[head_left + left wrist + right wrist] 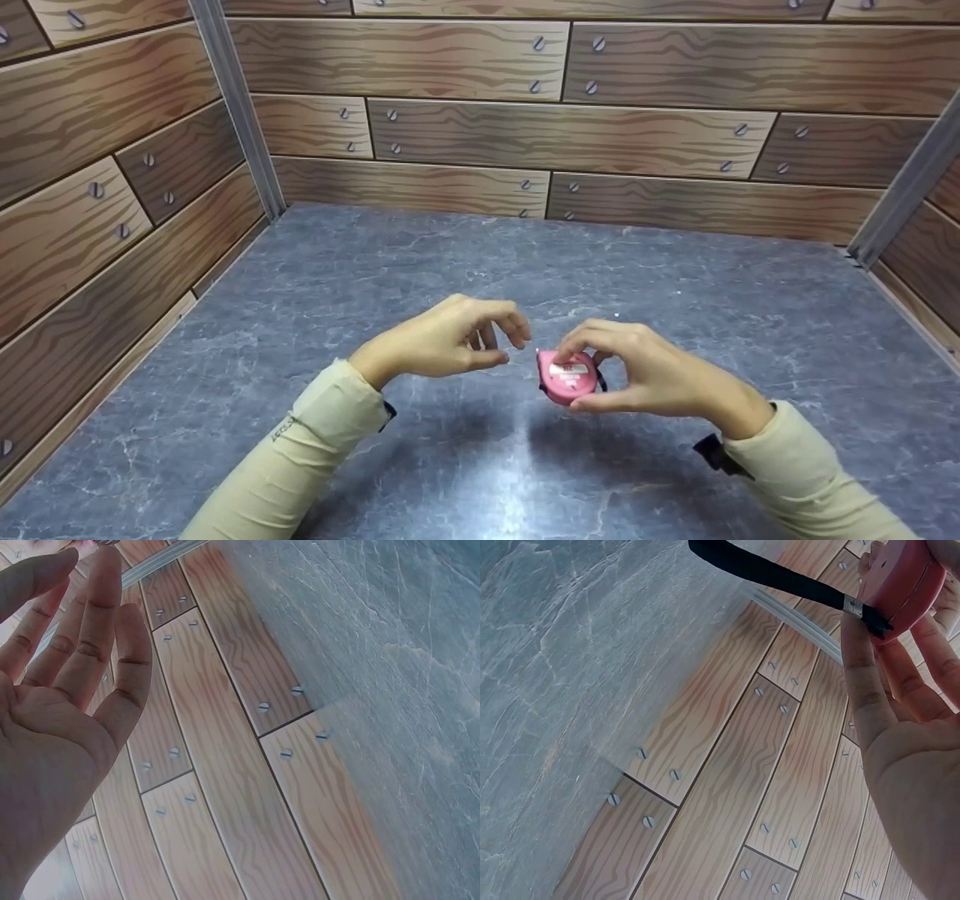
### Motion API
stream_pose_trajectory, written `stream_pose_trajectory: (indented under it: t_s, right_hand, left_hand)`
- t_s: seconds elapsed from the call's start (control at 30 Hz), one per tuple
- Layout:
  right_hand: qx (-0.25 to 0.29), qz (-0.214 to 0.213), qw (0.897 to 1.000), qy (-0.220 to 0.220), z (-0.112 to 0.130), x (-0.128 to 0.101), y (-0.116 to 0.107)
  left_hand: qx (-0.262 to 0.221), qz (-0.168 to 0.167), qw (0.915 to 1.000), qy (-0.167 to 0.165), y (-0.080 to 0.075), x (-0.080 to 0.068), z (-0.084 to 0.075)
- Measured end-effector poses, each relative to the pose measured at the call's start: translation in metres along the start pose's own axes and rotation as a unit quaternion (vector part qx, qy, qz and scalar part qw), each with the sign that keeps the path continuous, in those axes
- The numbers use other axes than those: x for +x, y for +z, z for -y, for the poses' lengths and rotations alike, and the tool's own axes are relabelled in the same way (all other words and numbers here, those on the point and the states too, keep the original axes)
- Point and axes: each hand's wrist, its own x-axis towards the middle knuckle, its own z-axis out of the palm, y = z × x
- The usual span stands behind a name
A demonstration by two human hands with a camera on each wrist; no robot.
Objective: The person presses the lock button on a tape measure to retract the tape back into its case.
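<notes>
A pink tape measure [571,384] with a pale label is held above the table by my right hand [649,371], thumb below and fingers over the top. From its casing hangs a black wrist strap [772,571], seen in the right wrist view. Just left of the tape measure is my left hand [442,341], fingers loosely bent, with a small gap between its fingertips and the casing. In the left wrist view the palm and spread fingers of the left hand [67,705] hold nothing. A sliver of pink shows beyond its fingertips.
Below both hands lies a dark grey marble-patterned tabletop [420,255]. Wood-plank patterned walls [465,64] with printed screws rise at the back and sides. Grey metal posts [238,105] stand in the back corners.
</notes>
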Motion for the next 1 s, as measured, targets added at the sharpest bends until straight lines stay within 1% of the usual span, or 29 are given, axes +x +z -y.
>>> stream_pose_trajectory:
  t_s: [0.17,0.43,0.57,0.7,0.87,1.0]
  right_hand:
    - [-0.009,0.015,0.999,0.033,-0.004,-0.002,0.001]
    - [-0.007,0.038,0.997,0.069,-0.015,0.0,0.008]
    - [0.005,0.056,0.994,0.098,-0.024,0.003,0.012]
    - [0.003,0.07,0.989,0.128,-0.033,0.006,0.014]
    - [-0.017,0.072,0.987,0.144,-0.045,0.009,0.014]
    - [-0.023,0.068,0.985,0.156,-0.055,0.012,0.013]
  left_hand:
    - [0.006,-0.003,1.0,-0.002,-0.002,0.0,0.0]
    - [0.008,-0.007,0.9999,-0.011,-0.006,0.0,0.002]
    - [0.013,-0.008,0.9997,-0.02,-0.007,-0.001,0.006]
    - [0.019,-0.013,0.9993,-0.028,-0.008,-0.003,0.009]
    - [0.019,-0.019,0.999,-0.037,-0.009,-0.005,0.014]
    - [0.012,-0.02,0.9984,-0.052,-0.009,-0.007,0.017]
